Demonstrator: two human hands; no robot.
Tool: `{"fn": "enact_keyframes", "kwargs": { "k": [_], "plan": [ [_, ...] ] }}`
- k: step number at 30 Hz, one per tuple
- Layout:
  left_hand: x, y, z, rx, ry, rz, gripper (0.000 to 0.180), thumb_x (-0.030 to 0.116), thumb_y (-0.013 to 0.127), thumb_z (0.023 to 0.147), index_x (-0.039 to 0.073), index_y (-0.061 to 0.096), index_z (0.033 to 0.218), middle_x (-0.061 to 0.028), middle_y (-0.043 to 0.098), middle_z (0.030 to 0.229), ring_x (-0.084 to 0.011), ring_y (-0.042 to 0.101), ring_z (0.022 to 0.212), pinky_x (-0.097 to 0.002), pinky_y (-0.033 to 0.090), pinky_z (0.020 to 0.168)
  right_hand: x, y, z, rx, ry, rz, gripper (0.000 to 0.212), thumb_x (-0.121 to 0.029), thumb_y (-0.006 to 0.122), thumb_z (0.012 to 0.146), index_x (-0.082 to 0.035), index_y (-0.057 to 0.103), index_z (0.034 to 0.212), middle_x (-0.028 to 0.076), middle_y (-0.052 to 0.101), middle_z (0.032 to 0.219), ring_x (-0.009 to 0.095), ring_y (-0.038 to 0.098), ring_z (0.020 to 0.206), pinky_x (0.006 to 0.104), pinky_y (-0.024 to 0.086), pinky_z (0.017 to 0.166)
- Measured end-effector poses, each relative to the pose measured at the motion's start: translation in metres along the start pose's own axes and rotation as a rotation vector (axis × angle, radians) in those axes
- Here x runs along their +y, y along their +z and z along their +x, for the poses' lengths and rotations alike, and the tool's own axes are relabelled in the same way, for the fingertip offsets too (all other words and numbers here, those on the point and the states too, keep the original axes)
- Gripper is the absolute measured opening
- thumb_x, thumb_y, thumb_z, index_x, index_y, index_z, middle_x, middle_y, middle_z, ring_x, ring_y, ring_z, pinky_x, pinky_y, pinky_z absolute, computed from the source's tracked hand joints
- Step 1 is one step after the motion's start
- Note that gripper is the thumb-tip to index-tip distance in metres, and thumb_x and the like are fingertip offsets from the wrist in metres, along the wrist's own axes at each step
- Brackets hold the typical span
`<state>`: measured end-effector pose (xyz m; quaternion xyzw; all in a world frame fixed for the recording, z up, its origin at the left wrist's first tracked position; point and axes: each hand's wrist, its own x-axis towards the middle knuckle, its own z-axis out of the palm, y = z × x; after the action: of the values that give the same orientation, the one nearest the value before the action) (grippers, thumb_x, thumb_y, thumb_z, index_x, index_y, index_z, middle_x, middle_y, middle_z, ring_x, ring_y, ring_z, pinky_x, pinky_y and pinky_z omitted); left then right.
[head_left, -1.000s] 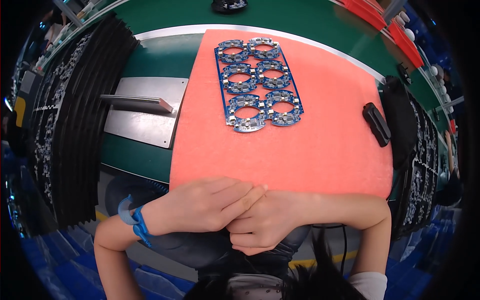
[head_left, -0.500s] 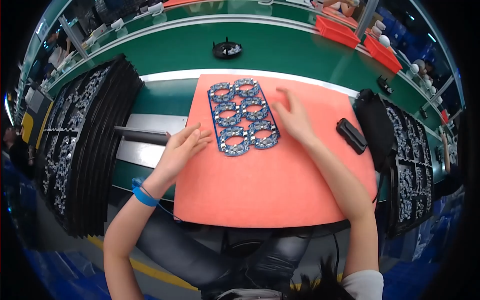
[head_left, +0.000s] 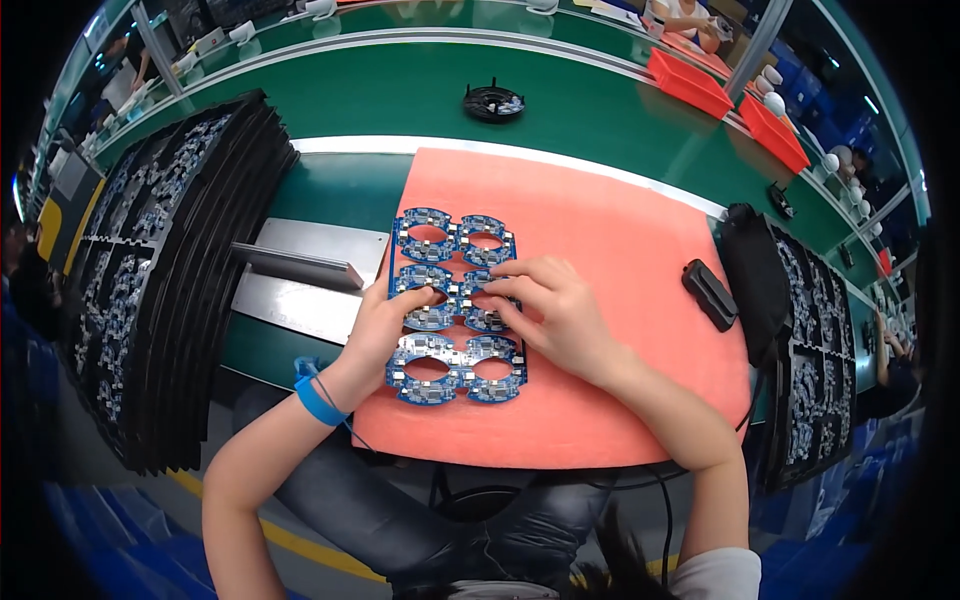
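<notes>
A blue panel of ring-shaped circuit boards (head_left: pixel 428 320), joined in two columns, is between my hands over the pink mat (head_left: pixel 610 400). My left hand (head_left: pixel 375 335) is closed on its left edge, the thumb lying over the middle-left ring. From the other side, my right hand (head_left: pixel 560 312) has its thumb and fingers bent onto the middle-right ring at the panel's right edge. How the fingers sit under the boards is hidden. Whether the panel lies flat or is slightly lifted, I cannot tell. A blue wrist strap (head_left: pixel 320 401) with a cord circles my left wrist.
Tall stacks of black trays with circuit boards stand at left (head_left: pixel 190 270) and right (head_left: pixel 815 340). A metal fixture (head_left: pixel 300 265) lies left of the mat. A black oblong device (head_left: pixel 709 295) rests at the mat's right. Beyond, a green conveyor (head_left: pixel 380 95) carries a black round part (head_left: pixel 493 102).
The panel has come nearer to me and straightened. Both hands, earlier apart from it with fingers spread, have taken hold of its sides.
</notes>
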<state>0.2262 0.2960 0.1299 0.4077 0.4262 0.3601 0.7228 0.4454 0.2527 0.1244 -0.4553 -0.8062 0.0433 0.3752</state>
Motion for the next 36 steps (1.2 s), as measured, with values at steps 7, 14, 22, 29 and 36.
{"fn": "enact_keyframes", "kwargs": {
  "k": [7,14,22,29,36],
  "plan": [
    [-0.014,0.004,0.004,-0.021,0.078,-0.043,0.048,-0.003,0.048,0.091,0.004,0.04,0.138,-0.0104,0.061,0.118,-0.0166,0.065,0.104,-0.0305,0.055,0.089,0.004,0.013,0.003,-0.013,-0.215,-0.081,0.02,-0.01,0.073,0.08,-0.004,0.071,0.099,0.009,0.071,0.103,0.025,0.069,0.09,0.0361,0.057,0.076],
    [-0.014,0.006,0.002,-0.012,0.078,-0.09,0.05,-0.005,0.048,0.089,0.005,0.04,0.138,-0.0112,0.062,0.117,-0.0172,0.065,0.103,-0.0305,0.057,0.087,0.001,0.013,0.006,-0.084,-0.165,-0.002,0.016,-0.013,0.07,0.082,-0.002,0.067,0.094,0.009,0.07,0.099,0.025,0.069,0.089,0.0355,0.057,0.074],
    [-0.011,0.007,0.001,-0.057,0.055,-0.095,0.044,-0.004,0.047,0.091,0.003,0.043,0.134,-0.0104,0.062,0.117,-0.0175,0.063,0.107,-0.0307,0.053,0.093,0.008,0.002,0.012,-0.071,0.187,0.381,0.014,-0.003,0.073,0.075,-0.001,0.068,0.088,0.01,0.071,0.098,0.019,0.07,0.085,0.0316,0.057,0.076],
    [-0.01,0.009,-0.001,-0.021,0.058,-0.059,0.039,-0.002,0.048,0.092,0.002,0.046,0.131,-0.0102,0.063,0.116,-0.0167,0.063,0.106,-0.0304,0.052,0.092,0.017,0.008,0.011,-0.094,-0.075,0.146,0.016,-0.011,0.073,0.081,-0.005,0.071,0.095,0.007,0.07,0.104,0.027,0.066,0.095,0.0405,0.053,0.082],
    [-0.013,0.007,0.001,-0.04,0.081,-0.063,0.044,-0.003,0.048,0.091,0.005,0.043,0.134,-0.0104,0.062,0.114,-0.0165,0.064,0.106,-0.0296,0.055,0.091,0.022,0.014,0.011,-0.104,0.015,0.289,0.015,-0.007,0.072,0.081,-0.005,0.072,0.096,0.007,0.07,0.1,0.024,0.067,0.09,0.0358,0.054,0.078]
  ]
}}
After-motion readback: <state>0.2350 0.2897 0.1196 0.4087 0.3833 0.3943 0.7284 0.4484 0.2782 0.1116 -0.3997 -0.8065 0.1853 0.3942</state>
